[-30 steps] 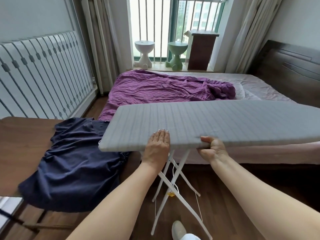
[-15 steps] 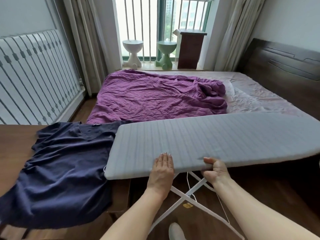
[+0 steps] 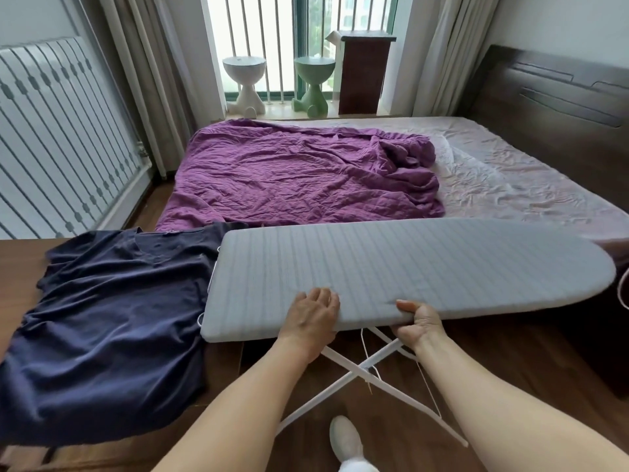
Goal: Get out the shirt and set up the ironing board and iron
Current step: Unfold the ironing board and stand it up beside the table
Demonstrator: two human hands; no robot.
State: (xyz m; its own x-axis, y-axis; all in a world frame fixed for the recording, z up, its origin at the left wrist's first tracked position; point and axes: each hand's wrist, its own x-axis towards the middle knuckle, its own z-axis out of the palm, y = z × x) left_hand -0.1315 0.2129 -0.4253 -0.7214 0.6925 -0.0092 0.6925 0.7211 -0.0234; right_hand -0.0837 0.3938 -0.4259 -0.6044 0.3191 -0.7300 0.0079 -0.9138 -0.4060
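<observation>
My left hand [image 3: 311, 316] lies flat, palm down and fingers spread, on the near edge of the ironing board [image 3: 391, 270], I judge to press it steady. My right hand [image 3: 417, 321] is closed around that same edge, thumb on top and fingers curled underneath, probably to level the board or work a catch I cannot see. The board stands on its crossed white legs [image 3: 367, 366] over the wooden floor, between me and the bed [image 3: 493, 185]. Its long axis runs left to right across my view, rounded nose pointing right, square end left. That square end sits just beside the navy shirt [image 3: 102, 321], spread on the brown surface [image 3: 20, 257] within reach. No iron is in view.
</observation>
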